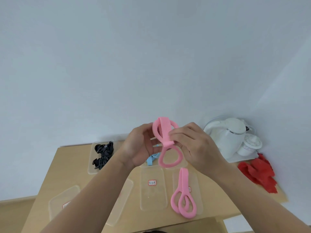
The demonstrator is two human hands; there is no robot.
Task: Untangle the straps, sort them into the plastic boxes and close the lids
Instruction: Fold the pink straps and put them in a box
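Both hands are up together over the table, the left hand (139,147) and right hand (198,148) nearly touching, each pinching the same pink strap (164,132). The left has its upper loop, the right's fingers curl over the folded middle band, and the bottom loop dangles free just under the two palms.

Right behind and below the hands is a clear box (185,163) with a blue strap (151,159) poking out of it, mostly hidden by the left wrist. Further out past the left hand is another clear tub (90,165) with a heap of black straps (103,155) in it.

Under the right forearm a second pink strap (183,200) lies flat on a clear lid (198,182). Between the forearms is a labelled lid (153,199), with nothing on it that I can see. Out past the left forearm lies one more lid (64,197), all on the wooden table (67,165).

Well beyond the right hand are a white kettle (225,138), a cup (249,147) and a red pile (259,174); I can't tell what the red stuff is.
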